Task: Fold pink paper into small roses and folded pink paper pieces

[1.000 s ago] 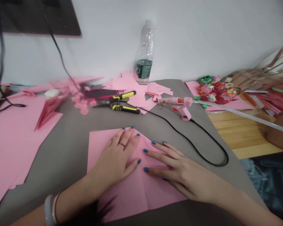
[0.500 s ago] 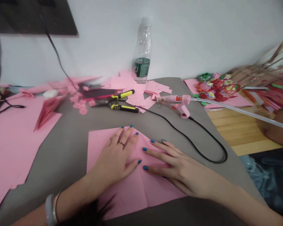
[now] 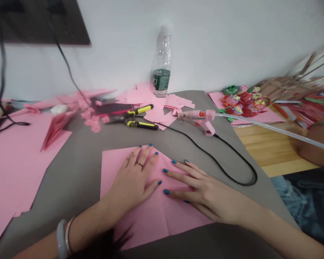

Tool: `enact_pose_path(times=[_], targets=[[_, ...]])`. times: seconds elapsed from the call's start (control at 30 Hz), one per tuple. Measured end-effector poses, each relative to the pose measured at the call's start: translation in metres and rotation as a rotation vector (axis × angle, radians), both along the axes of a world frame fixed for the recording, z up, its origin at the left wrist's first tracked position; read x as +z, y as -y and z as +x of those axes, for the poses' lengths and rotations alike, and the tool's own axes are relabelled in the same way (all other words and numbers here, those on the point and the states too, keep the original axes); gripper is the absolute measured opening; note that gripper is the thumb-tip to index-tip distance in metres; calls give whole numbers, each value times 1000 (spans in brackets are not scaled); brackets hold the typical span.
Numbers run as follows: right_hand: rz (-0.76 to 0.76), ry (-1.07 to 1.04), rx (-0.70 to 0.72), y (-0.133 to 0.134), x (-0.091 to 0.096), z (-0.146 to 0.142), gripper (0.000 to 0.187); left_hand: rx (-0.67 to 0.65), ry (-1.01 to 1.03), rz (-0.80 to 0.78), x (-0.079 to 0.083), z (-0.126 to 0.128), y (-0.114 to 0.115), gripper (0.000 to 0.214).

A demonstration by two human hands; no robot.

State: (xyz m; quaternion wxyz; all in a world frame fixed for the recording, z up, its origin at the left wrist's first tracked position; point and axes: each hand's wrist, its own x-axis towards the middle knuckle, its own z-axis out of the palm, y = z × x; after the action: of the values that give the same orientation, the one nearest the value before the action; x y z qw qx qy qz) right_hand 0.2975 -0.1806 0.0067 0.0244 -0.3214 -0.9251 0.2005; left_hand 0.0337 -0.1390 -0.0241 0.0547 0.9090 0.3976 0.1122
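The left hand and right hand lie open, flat on creased pink paper.

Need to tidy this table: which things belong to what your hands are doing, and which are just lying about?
In use: left hand, right hand, creased pink paper sheet.

Lying about: yellow-handled pliers, pink hot glue gun, plastic water bottle, loose pink paper squares, paper flowers.

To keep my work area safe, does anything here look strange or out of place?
Yes: the overly long clear glue stick in the pink hot glue gun sticks far out behind it, past the grey mat.
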Motion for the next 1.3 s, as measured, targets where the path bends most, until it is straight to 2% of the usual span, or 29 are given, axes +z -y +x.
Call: enact_pose_path(times=[0.7, 1.07, 1.3], targets=[[-32, -9, 7, -2, 1, 1, 49, -2, -20, 23, -1, -1, -1, 69], [-46, -19, -7, -1, 2, 0, 48, 33, -25, -26, 4, 4, 1, 69], [-74, 13, -9, 0, 6, -1, 47, 45, -43, -5, -1, 8, 6, 69]])
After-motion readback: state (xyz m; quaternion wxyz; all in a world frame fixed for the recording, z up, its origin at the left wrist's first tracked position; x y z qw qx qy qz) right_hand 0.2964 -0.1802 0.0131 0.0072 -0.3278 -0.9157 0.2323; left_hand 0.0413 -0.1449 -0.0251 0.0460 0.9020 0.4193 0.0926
